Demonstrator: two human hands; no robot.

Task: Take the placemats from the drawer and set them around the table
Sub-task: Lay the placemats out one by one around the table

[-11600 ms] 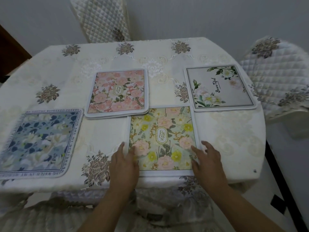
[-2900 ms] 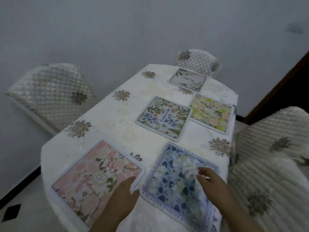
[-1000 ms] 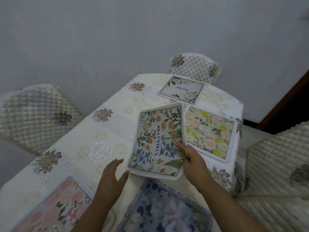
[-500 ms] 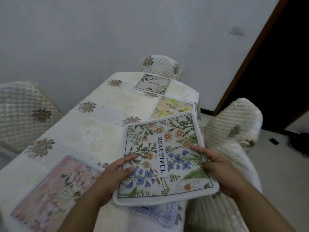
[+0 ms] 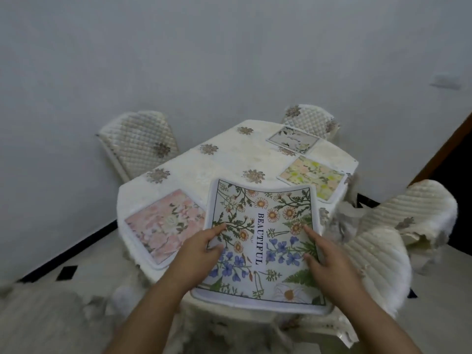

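The person held the placemat printed with "BEAUTIFUL" (image 5: 263, 241) in the air above the near end of the table (image 5: 194, 172), one hand on each side of it. The left hand (image 5: 196, 256) gripped the left edge and the right hand (image 5: 332, 267) gripped the right edge. On each hand a thumb and a forefinger lay on the printed face. The other fingers were hidden and probably curled under the mat to carry it. The mat was almost square, and its printed word ran from far to near, so its longer line pointed away from the person. Its far edge sagged a little toward the middle of the table, and its near edge hung out past the table's near rim. Neither hand was clearly nearer to the table, so either one could lead the mat down. Three places were already set: a pink placemat (image 5: 163, 223) at the near left corner, partly covered in the view by the held mat, a yellow placemat (image 5: 313, 177) on the right side, and a pale placemat (image 5: 293, 139) at the far end. Bare cloth showed along the far left side, beside the quilted chair (image 5: 140, 139), and this looked like the best open room. To reach it, the mat would have to pass over the pink one without dragging it.
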